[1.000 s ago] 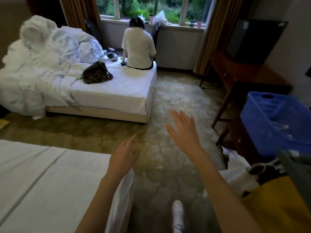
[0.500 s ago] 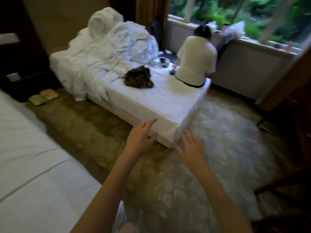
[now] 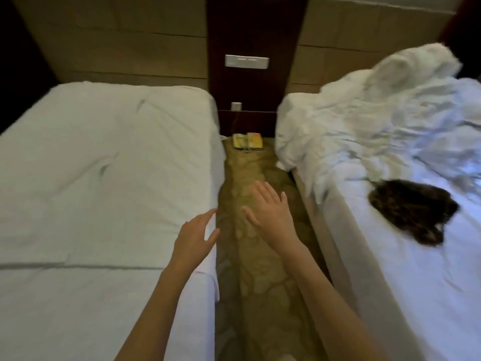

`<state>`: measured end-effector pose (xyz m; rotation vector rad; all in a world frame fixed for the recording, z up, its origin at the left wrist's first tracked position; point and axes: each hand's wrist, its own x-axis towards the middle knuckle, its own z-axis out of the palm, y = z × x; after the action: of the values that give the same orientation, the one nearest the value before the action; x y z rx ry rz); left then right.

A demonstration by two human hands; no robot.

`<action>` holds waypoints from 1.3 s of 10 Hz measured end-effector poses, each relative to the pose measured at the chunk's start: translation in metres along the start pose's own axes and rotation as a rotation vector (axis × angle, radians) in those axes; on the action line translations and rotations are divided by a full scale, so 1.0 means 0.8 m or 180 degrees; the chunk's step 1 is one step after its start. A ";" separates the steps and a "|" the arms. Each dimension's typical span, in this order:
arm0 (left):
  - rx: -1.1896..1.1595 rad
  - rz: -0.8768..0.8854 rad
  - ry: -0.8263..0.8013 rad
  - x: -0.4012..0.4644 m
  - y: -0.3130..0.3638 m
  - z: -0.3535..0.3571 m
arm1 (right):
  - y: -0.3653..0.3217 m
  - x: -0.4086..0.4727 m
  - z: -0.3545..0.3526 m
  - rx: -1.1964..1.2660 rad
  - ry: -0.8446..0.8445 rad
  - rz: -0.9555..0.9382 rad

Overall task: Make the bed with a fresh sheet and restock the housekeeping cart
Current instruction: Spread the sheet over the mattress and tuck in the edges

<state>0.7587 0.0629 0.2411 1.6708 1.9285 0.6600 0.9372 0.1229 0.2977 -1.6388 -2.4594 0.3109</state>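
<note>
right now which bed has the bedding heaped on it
The right bed: crumpled white bedding is piled at its head. The left bed lies flat.

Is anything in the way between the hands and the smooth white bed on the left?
Nothing visible is. The left hand already hovers, open, over the edge of the smooth white sheeted bed. The right hand, also open, is over the patterned yellow-brown carpet aisle, with only air between.
</note>
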 end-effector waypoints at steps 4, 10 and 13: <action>-0.0412 -0.0811 0.0703 0.335 0.029 0.012 | 0.157 0.338 0.081 -0.0429 -0.1059 -0.0521; -0.1521 -0.3861 0.3003 0.278 -0.417 -0.028 | -0.262 0.585 0.442 -0.0025 -0.2582 -0.3223; -0.1896 -0.4898 0.4696 0.296 -0.629 0.020 | -0.407 0.616 0.665 0.0335 -0.2818 -0.4025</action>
<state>0.3637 0.2333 -0.1117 -1.1726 2.4990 1.5486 0.3242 0.4143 -0.1161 0.4413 -3.3305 1.0176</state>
